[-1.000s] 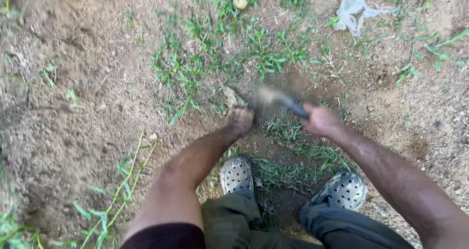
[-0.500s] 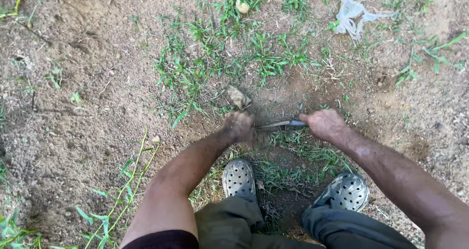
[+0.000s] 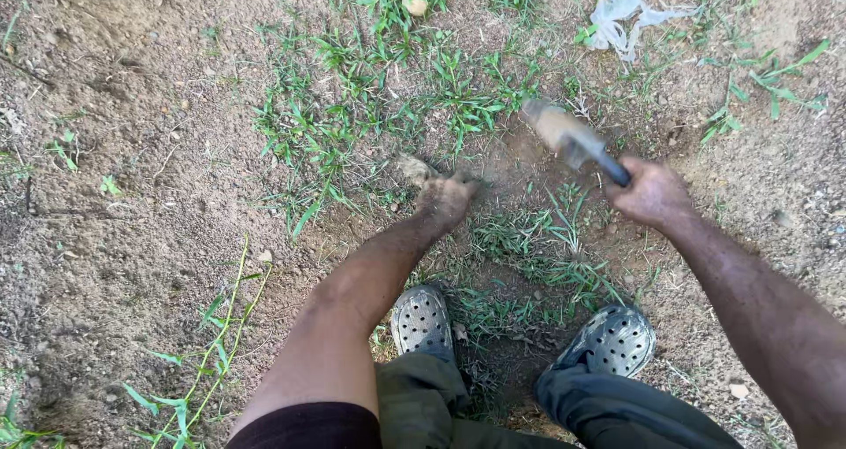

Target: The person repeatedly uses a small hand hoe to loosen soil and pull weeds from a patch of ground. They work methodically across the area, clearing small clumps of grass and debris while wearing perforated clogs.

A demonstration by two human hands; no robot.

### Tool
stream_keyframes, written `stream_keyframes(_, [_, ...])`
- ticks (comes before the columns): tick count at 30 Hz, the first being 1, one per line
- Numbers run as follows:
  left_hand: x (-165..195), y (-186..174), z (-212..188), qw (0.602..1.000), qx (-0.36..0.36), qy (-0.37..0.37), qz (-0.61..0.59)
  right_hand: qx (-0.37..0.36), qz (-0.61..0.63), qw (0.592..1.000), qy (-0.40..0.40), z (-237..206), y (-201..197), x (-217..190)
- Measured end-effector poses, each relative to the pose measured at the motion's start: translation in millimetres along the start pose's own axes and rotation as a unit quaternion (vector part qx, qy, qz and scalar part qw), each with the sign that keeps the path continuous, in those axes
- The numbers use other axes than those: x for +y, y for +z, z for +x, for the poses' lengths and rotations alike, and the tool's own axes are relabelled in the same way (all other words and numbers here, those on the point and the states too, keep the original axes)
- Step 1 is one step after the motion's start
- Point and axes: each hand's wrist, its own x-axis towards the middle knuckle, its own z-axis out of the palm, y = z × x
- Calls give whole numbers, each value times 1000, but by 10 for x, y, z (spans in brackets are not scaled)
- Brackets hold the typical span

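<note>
My left hand (image 3: 443, 198) is pressed down on the soil among grass, fingers closed around a tuft of weeds (image 3: 412, 169) at the ground. My right hand (image 3: 652, 193) grips the dark handle of a small digging tool (image 3: 568, 136), whose soil-caked blade is raised and blurred above the ground to the right of the left hand. A patch of green grass (image 3: 388, 96) spreads just beyond both hands. My two feet in grey perforated clogs (image 3: 421, 319) stand below the hands.
Bare brown soil (image 3: 132, 193) lies to the left and right. A crumpled piece of clear plastic (image 3: 621, 8) lies at the top right. A small pale stone (image 3: 414, 4) sits at the top. Long grass blades (image 3: 211, 343) grow at lower left.
The tool lay low beside my left hand half a second ago; now my right hand has swung it up and to the right. My left hand stays on the ground.
</note>
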Motion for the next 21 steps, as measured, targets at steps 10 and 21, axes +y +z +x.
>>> stream_keyframes(10, [-196,431,117,996,2,46,72,-115,-201,971,-60,-273,391,-672])
stream_keyframes(21, [-325,313,-398,961,-86,219,145,-141,-324,929,-111,-255,336,-683])
